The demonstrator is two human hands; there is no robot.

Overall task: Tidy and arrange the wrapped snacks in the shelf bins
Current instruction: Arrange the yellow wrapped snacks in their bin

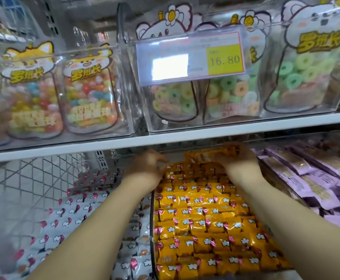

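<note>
Orange snacks [205,229] fill the middle bin [151,219] in tight rows below both wrists, each a small glossy foil pillow with a twisted pink end. At the back of that bin, under the shelf board [64,151], the right hand [240,158] has its fingers [230,148] curled over the top of a raised orange packet [207,155], which stretches from them toward the left hand [147,165]. The left fingers bend in at the bin's rear left corner, touching or almost touching the packs. Motion blur hides whether they pinch anything, so I cannot tell.

These packs look light, and the wrapper is probably slick and crinkly over a soft or crumbly filling. Squeezing the middle could crush one, and foil may slip from a loose pinch. A better hold is likely across the short sides or by the twisted end, with light pressure. The rows are so snug that nudging one pack could push its neighbours out of line.

White snacks [68,219] lie in the bin outboard of the left fingers, and purple snacks [306,174] outboard of the right.
</note>
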